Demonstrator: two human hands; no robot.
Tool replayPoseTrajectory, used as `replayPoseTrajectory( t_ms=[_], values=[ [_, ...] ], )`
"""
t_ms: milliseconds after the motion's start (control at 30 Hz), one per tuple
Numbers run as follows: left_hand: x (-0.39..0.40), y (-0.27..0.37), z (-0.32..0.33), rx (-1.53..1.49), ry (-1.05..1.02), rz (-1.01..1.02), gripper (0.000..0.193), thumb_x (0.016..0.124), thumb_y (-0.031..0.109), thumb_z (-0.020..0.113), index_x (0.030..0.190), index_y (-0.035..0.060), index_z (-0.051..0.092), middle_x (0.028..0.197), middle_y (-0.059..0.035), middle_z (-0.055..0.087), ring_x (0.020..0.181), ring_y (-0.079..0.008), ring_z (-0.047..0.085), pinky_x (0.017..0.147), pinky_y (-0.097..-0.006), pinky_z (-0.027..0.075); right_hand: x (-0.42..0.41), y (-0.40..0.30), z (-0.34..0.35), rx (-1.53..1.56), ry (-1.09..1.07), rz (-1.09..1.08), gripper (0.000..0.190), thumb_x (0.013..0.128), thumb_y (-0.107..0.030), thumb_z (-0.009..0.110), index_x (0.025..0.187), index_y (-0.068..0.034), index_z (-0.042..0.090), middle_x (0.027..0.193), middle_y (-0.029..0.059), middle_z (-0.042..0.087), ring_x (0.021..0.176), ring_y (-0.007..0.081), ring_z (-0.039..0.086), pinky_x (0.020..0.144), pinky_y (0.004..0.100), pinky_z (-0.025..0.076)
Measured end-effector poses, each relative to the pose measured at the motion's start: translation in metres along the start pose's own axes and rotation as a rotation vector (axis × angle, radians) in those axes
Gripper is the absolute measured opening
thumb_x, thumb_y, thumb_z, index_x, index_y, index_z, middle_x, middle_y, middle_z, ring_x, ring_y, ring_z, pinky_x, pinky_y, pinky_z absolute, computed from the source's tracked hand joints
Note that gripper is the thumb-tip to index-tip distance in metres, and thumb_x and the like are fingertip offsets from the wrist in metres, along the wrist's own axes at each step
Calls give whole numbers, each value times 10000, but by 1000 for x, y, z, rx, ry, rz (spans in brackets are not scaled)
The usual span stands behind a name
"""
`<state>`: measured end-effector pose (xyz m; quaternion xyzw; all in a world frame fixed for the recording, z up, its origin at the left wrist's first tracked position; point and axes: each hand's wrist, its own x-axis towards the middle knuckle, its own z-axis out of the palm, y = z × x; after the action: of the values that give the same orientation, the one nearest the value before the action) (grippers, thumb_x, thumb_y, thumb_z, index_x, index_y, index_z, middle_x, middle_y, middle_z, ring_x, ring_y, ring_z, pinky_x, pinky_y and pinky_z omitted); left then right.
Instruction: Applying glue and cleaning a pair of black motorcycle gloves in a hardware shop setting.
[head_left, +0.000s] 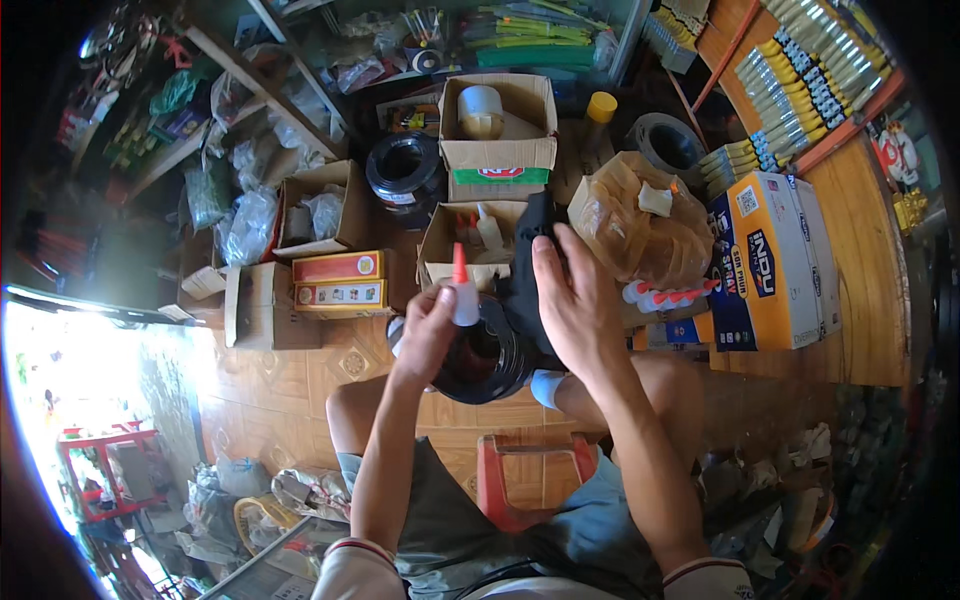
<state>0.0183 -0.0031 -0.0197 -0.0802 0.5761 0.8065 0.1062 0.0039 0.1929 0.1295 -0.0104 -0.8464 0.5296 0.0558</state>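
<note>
Upright between the thumb and fingers of my left hand (429, 330) is a small white plastic bottle (466, 302) with a red pointed cap. My right hand (574, 300) rests against a black object (531, 270), whose kind I cannot tell; its hidden side leaves the grip unclear. Below both hands lies a black coil (487, 379), between my knees. Just beyond, an open cardboard box (439, 232) holds more small bottles (489, 229) with red or white tips. A row of red-capped bottles (667, 296) lies to the right, below a brown plastic bag (637, 217).
A box with a jar (480, 112) stands ahead, beside a black hose coil (405, 169). A spray paint carton (772, 262) sits at right on a wooden surface (862, 300). Red and yellow boxes (339, 294) are at left. A red plastic stool (495, 487) is under me.
</note>
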Motion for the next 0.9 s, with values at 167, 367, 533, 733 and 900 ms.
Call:
replayPoseTrajectory(
  t_ms=[167, 367, 533, 733, 900],
  values=[
    [-21, 13, 19, -140, -194, 34, 395, 991, 292, 693, 1212, -31, 635, 1029, -48, 706, 934, -92, 641, 831, -258, 527, -16, 9, 28, 184, -367, -263, 335, 1034, -185, 527, 1285, 33, 566, 1184, 180, 559, 1063, 291, 533, 999, 372, 410],
    [-37, 31, -1, -102, -215, 138, 276, 959, 196, 732, 1132, -9, 666, 992, -12, 707, 895, -60, 623, 804, -268, 530, -15, 2, 41, -430, -244, -672, 364, 920, -379, 724, 1148, -96, 702, 1228, 114, 588, 1172, 343, 535, 1034, 495, 411],
    [-41, 38, -13, -26, -193, 170, 258, 975, 211, 725, 1073, -15, 649, 974, -16, 691, 906, -63, 603, 830, -255, 505, -1, 9, 69, -294, -124, -723, 284, 1008, -264, 631, 833, -41, 610, 737, 146, 634, 662, 361, 669, 575, 435, 547],
    [-41, 42, -26, 87, -144, 231, 268, 940, 148, 753, 1107, -38, 658, 1012, -51, 710, 934, -77, 620, 872, -263, 511, -9, 13, 73, -182, -293, -460, 248, 1062, -199, 542, 974, 23, 610, 876, 226, 674, 813, 444, 651, 716, 490, 519],
    [-34, 50, -37, 164, -44, 273, 290, 918, 138, 763, 1120, -51, 675, 1033, -62, 721, 960, -83, 631, 890, -261, 518, -12, 23, 69, -76, -385, -432, 255, 1043, -167, 576, 1195, 36, 598, 1055, 256, 672, 1002, 444, 654, 873, 466, 519]
  ],
)
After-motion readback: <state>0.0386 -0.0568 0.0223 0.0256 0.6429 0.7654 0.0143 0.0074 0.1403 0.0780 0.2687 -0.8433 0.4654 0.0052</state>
